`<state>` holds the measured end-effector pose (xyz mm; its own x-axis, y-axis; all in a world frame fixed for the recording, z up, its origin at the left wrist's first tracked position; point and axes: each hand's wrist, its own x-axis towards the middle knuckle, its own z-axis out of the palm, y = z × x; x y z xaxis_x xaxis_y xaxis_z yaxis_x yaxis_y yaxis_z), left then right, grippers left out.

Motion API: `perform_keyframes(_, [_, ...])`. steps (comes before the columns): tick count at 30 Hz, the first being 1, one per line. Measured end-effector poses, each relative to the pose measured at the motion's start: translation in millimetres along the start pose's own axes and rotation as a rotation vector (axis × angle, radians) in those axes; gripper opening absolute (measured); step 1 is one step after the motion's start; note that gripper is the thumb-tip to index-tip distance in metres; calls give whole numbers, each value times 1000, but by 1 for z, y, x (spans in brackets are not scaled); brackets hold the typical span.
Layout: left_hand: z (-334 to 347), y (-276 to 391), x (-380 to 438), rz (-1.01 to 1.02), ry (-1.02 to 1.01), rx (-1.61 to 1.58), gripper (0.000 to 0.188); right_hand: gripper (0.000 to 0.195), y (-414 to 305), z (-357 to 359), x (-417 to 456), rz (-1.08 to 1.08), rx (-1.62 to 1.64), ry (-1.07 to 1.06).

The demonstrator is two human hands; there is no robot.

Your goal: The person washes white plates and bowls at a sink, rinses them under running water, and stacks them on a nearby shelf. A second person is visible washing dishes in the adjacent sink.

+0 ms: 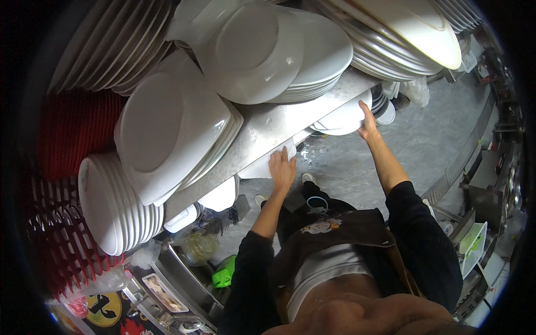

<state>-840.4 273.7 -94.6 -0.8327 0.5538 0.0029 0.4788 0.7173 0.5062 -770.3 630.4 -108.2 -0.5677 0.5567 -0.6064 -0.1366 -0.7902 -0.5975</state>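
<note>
On the lower shelf level, my right hand [367, 121] grips the right rim of a round white plate [345, 115], thumb over its upper face. Other white plates show partly beneath that plate. My left hand [283, 169] lies with its fingers over a white angular dish [255, 167], just below the front edge of the steel shelf [268, 121]. Whether those fingers clasp the dish or only rest on it is unclear. The shelf hides the far parts of both the plate and the dish.
Stacked white plates [251, 54] and oval platters [402, 33] crowd the upper shelf and overhang its edge. Red racks [75, 138] stand at the left. Dark stacked dishes [379, 102] sit beyond my right hand. Below left is a steel counter [188, 268] with a green bag [225, 272].
</note>
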Motion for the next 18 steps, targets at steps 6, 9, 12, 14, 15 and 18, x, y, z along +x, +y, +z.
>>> perform_keyframes(6, [16,-20,39,-153,49,65,59,74,-1,-1,-5,-1,-94,-41])
perform_keyframes(9, [28,-39,52,-84,80,122,58,65,-2,6,-6,9,-25,-43])
perform_keyframes(12, [33,-37,56,-99,-15,128,56,65,-2,8,-7,5,-18,-64])
perform_keyframes(14, [33,-23,49,-9,-7,-142,51,72,-2,8,-8,-11,-77,-62])
perform_keyframes(15, [29,-8,43,36,-5,-278,48,76,-3,6,-8,-18,-107,-59])
perform_keyframes(18, [-1,52,-6,306,-343,-546,28,77,-1,1,-7,1,-120,-13])
